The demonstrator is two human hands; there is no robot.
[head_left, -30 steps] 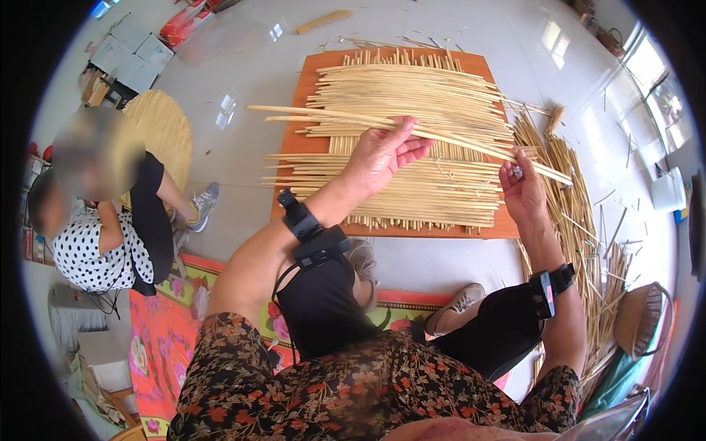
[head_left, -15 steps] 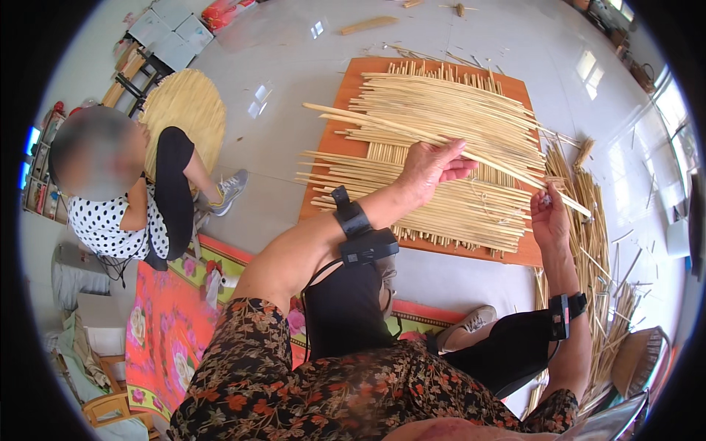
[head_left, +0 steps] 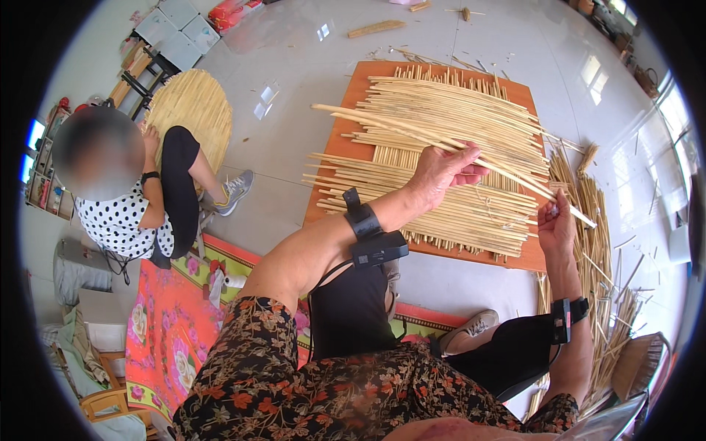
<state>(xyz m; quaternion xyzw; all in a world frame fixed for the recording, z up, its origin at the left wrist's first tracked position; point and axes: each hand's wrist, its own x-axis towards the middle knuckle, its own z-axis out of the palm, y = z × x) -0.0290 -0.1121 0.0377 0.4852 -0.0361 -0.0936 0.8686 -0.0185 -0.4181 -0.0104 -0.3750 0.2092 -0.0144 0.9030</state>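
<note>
Two long pale plant stalks [head_left: 390, 126] slant over the work, their left ends slightly apart. My left hand [head_left: 448, 170] is closed round their middle, thumb on top. Close to their right ends, my right hand [head_left: 555, 220] is pinched on the stalks, its fingertips partly hidden. Below lies a mat of crossed stalks [head_left: 456, 99]: long ones run left to right over others set crosswise. A gap in the long rows bares the crosswise ones at the left hand. The mat rests on an orange-brown board [head_left: 357, 92].
Loose stalks [head_left: 588, 250] are heaped along the board's right side, by a basket [head_left: 638, 361]. At the left, a seated person [head_left: 121, 217] has a hand on a round straw-coloured panel [head_left: 190, 110]. A floral cloth [head_left: 173, 316] covers the floor near my legs.
The whole view has shifted slightly, so board and hands sit a little further right and lower. Both hands keep their hold on the stalks. The seated person's wristband now shows.
</note>
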